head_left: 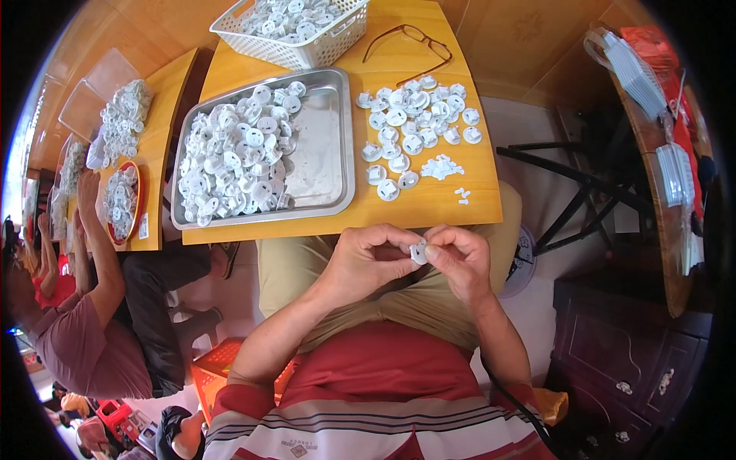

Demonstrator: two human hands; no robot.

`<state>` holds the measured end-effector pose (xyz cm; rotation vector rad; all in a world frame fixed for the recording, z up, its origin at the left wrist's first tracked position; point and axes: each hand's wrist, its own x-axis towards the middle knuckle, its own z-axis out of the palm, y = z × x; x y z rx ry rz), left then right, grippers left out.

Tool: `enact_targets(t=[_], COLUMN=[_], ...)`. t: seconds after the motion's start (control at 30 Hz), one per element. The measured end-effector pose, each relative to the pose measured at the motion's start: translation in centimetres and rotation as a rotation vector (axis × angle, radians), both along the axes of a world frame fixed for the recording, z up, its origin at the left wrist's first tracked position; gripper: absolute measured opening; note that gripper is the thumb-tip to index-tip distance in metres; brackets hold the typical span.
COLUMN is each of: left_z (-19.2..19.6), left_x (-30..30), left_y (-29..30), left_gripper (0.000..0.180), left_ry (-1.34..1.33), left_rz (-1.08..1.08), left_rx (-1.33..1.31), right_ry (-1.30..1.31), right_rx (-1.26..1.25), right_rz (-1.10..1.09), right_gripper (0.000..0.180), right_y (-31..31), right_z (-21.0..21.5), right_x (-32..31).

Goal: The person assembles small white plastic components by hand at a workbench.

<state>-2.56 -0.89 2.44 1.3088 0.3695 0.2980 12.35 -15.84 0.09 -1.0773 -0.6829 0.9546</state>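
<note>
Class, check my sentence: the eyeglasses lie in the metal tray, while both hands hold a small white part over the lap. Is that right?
Not quite: the head view shows the eyeglasses on the table beside the white basket, not in the metal tray. The left hand and right hand do hold a small white part over the lap.

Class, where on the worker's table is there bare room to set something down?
Free: the right side of the metal tray, beside the heaped white parts; the near strip of the wooden table, before the loose parts. Crowded: the tray's left side, the filled basket.
</note>
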Motion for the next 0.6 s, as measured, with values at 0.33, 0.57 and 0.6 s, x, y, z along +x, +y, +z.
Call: enact_targets(t=[0.33, 0.57, 0.6], left_z=[-0.4, -1.4, -1.6], left_x=[-0.1, -0.4, -0.4], left_y=[-0.3, -0.1, 0.0], left_gripper=[0.03, 0.03, 0.03], left_ry=[0.025, 0.139, 0.185], left_rz=[-0.009, 0.084, 0.106], left_rx=[-0.036, 0.147, 0.14], right_ry=[-0.048, -1.175, -1.288], right_rx=[-0.089, -0.175, -0.207], right_rz=[-0.025, -0.433, -0.443], right_gripper=[0.006, 0.013, 0.014], right_y=[-0.8, -1.3, -1.4], right_z=[0.0, 0.4, 0.6], right_x=[0.3, 4.1, 4.6])
